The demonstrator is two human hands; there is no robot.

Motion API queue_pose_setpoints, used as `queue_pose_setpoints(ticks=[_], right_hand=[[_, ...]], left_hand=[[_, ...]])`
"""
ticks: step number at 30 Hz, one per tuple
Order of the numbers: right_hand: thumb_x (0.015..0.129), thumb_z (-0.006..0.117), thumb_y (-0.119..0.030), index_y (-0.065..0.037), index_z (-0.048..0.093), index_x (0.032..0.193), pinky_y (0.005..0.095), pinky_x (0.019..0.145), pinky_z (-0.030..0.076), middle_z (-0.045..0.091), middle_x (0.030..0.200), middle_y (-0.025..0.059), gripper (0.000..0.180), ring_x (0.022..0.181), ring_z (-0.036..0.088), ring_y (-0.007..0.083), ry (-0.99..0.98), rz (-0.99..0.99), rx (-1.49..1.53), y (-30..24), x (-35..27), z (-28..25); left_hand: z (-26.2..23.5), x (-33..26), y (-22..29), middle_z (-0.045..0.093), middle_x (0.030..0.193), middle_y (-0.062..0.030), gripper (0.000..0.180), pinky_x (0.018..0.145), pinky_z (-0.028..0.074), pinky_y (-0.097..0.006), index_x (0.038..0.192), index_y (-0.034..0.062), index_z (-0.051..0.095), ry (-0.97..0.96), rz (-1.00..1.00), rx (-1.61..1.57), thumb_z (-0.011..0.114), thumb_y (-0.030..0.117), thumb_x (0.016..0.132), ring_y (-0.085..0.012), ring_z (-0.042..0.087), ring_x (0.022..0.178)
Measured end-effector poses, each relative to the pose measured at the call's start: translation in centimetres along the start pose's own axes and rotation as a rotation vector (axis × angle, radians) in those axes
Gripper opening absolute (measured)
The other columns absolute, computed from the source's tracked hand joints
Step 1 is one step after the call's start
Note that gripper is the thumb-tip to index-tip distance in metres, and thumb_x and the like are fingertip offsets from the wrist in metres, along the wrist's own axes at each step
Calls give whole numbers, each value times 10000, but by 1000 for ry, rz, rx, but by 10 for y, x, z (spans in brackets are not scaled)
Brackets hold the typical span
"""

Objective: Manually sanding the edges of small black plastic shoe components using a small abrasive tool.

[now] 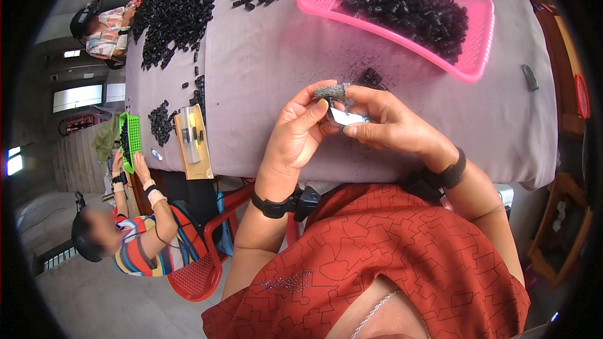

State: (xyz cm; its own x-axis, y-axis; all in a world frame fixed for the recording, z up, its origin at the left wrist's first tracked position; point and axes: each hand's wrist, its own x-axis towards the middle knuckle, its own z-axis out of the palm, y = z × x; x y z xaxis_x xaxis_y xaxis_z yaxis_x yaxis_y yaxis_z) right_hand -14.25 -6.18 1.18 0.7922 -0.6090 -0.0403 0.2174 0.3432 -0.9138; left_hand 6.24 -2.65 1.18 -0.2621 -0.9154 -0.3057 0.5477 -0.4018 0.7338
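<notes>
My left hand (pixel 298 125) is closed, its thumb and fingers pinching a small dark grey, rough-looking piece (pixel 331 92). My right hand (pixel 396 122) is closed on a small flat, shiny white blade-like piece (pixel 347 118), held between thumb and fingers just below the grey piece. The two hands meet above the table, fingertips close together. Part of each held thing is hidden by the fingers. Just beyond my right hand lie a few small black plastic parts (pixel 370 78), with dark crumbs scattered around them on the cloth.
A pink basket (pixel 483 37) of black parts stands ahead. On the grey tablecloth (pixel 264 56), a large black pile (pixel 179 6) spreads at the far left. A yellow tray (pixel 200 166) with a clear tube lies left; a co-worker there holds a green basket (pixel 134 125). A red chair (pixel 195 279) stands nearby.
</notes>
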Motion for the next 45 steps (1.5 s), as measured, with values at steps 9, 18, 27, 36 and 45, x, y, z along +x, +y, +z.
queue_pose_setpoints(ticks=[9, 18, 27, 36, 45], right_hand=[[902, 635, -156, -49, 381, 1421, 198, 499, 353, 524, 735, -35, 588, 570, 437, 36, -17, 33, -15, -2, -1, 0], [916, 625, -163, -34, 413, 1382, 196, 484, 337, 507, 710, -40, 528, 551, 418, 36, -27, 43, 75, -1, 0, -1], [935, 607, -202, -31, 448, 1335, 189, 466, 313, 498, 668, -47, 463, 531, 399, 28, -25, 60, 59, 3, 1, -2], [922, 621, -181, -36, 422, 1341, 191, 454, 301, 501, 663, -44, 486, 526, 405, 31, -72, 39, 76, 0, 0, -1], [917, 623, -163, -37, 448, 1278, 199, 441, 284, 483, 650, -46, 420, 519, 395, 32, -88, 62, 95, 0, 0, -2]], left_hand=[[-2, -1, -4, 645, 971, -16, 330, 685, 525, -247, 1235, 53, 570, 53, -36, -44, 627, 126, 919, -105, 607, 826], [-5, 0, -4, 646, 972, -7, 334, 662, 504, -234, 1229, 56, 582, 30, -70, -83, 642, 103, 904, -96, 586, 767], [-6, -2, -6, 652, 999, -26, 338, 654, 511, -229, 1225, 47, 585, 25, -59, -103, 649, 90, 896, -101, 603, 774], [-8, -2, -6, 658, 982, -29, 345, 647, 523, -236, 1222, 44, 587, 9, -65, -101, 655, 72, 885, -105, 615, 749], [-7, -2, -5, 647, 944, -6, 350, 641, 500, -228, 1211, 53, 600, 33, -85, -81, 679, 92, 872, -99, 587, 735]])
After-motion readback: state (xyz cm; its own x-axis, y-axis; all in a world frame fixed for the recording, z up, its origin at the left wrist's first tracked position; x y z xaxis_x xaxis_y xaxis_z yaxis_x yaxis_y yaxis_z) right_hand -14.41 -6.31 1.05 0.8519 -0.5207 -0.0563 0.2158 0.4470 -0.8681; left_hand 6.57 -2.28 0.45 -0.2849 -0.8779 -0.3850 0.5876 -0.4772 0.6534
